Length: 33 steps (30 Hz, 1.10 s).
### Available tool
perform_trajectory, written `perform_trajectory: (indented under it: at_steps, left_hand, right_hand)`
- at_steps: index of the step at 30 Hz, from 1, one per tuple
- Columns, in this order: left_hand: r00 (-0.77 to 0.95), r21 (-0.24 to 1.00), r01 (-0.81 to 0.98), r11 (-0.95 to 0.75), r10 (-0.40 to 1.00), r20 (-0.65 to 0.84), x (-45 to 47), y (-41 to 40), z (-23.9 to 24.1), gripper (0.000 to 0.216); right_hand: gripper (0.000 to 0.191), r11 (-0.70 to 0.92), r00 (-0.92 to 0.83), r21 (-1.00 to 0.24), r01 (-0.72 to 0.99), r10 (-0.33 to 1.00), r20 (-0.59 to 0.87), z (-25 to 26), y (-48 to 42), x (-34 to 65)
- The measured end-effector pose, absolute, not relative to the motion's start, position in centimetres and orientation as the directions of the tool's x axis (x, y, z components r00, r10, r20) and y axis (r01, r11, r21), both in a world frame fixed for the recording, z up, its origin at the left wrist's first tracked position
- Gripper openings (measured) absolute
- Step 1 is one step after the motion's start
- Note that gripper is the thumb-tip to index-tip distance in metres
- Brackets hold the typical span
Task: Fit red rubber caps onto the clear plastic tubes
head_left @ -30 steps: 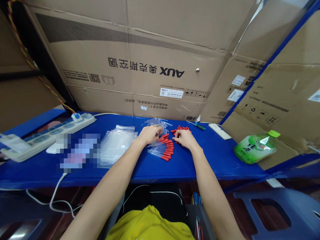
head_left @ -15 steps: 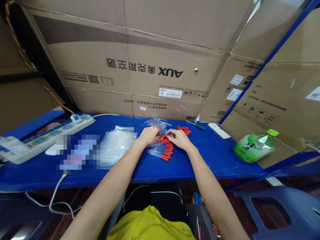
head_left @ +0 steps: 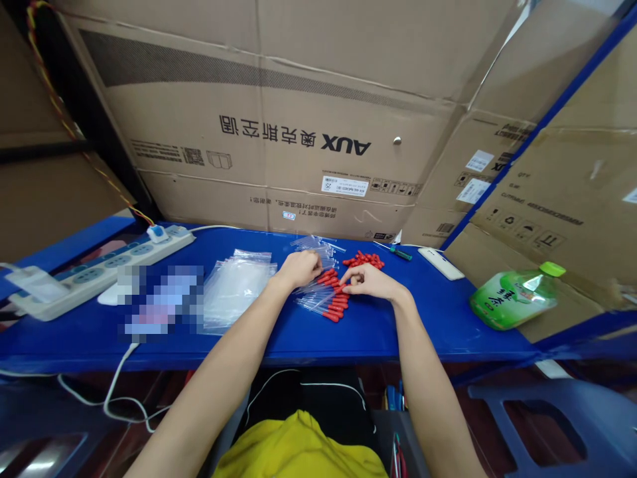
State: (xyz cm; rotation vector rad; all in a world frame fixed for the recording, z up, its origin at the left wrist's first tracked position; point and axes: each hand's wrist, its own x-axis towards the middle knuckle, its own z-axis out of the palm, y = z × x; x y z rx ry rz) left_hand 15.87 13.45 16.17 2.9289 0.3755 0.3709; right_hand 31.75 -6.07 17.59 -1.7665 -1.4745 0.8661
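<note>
Several clear tubes with red caps (head_left: 332, 302) lie in a row on the blue shelf (head_left: 428, 318). My left hand (head_left: 298, 268) is curled closed at the row's far left end, gripping a clear tube. My right hand (head_left: 369, 281) pinches a red cap at the row's right side, fingertips touching the capped ends. A pile of loose red caps (head_left: 367, 260) lies just behind my right hand. More uncapped clear tubes (head_left: 318, 244) lie behind my left hand.
A stack of clear plastic bags (head_left: 235, 287) lies left of the tubes, a white power strip (head_left: 99, 271) further left. A green bottle (head_left: 515, 297) lies at the right, a white remote-like object (head_left: 440, 263) and small green tool (head_left: 401, 253) behind. Cardboard boxes (head_left: 298, 139) wall the back.
My right hand has moved from the loose caps toward the tube row and now pinches at the capped ends. The left hand stays put.
</note>
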Motion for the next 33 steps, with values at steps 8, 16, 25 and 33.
perform_trajectory:
  at_steps: [8,16,25,33]
  left_hand:
    - [0.888,0.351,0.121,-0.929,0.259,0.380,15.7,14.3,16.0,0.019]
    - [0.884,0.465,-0.079,-0.882,0.154,0.442,16.8,14.2,15.0,0.030]
    - [0.882,0.430,-0.020,-0.903,0.186,0.432,16.1,12.4,16.6,0.034]
    - [0.883,0.422,-0.058,-0.905,0.151,0.444,16.1,11.3,17.0,0.033]
  right_hand:
    - [0.032,-0.100,0.231,-0.830,0.549,0.972,0.036,17.5,-5.8,31.9]
    - [0.043,0.149,0.588,-0.894,0.422,0.706,0.396,16.8,-3.9,31.8]
    - [0.049,0.187,0.599,-0.918,0.349,0.709,0.372,16.2,-3.1,30.9]
    - [0.045,0.235,0.589,-0.903,0.360,0.693,0.415,16.0,-2.6,29.7]
